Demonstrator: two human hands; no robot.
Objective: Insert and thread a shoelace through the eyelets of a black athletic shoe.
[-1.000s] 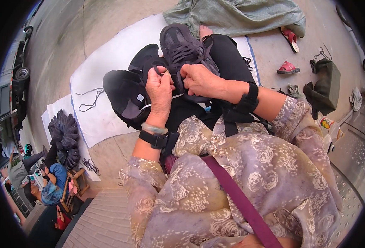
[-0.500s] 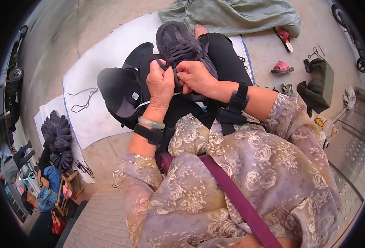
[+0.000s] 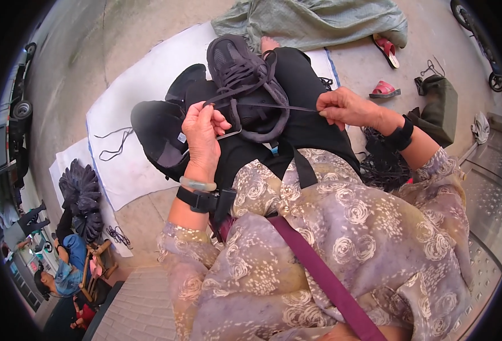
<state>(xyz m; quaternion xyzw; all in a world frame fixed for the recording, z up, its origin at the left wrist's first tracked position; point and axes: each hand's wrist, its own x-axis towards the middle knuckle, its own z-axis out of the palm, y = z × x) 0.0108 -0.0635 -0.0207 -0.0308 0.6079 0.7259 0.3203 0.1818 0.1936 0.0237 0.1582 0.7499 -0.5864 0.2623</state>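
Note:
A dark grey lace-up shoe (image 3: 264,117) rests on my lap, toe pointing away from me. A thin dark shoelace (image 3: 288,107) runs taut from its lacing to my right hand (image 3: 350,108), whose fingers are closed on it, well to the right of the shoe. My left hand (image 3: 202,131) is closed at the shoe's left side, with a dark lace pinched between thumb and forefinger. A thin pale bent rod (image 3: 230,135) also passes under its fingers; its full shape is partly hidden. Left of that hand is a black curved shell-like piece (image 3: 154,128) with a small white label.
A white sheet (image 3: 128,170) lies under my legs, a loose lace (image 3: 114,145) on it. Bundled dark shoes (image 3: 80,193) sit at left near a seated person (image 3: 69,258). Black laces (image 3: 383,165), red sandals (image 3: 384,89) and a dark green bag (image 3: 437,108) are at right.
My right hand has moved away from the shoe to the right, drawing the lace out straight. My left hand has shifted slightly left and down, and the hands are now apart.

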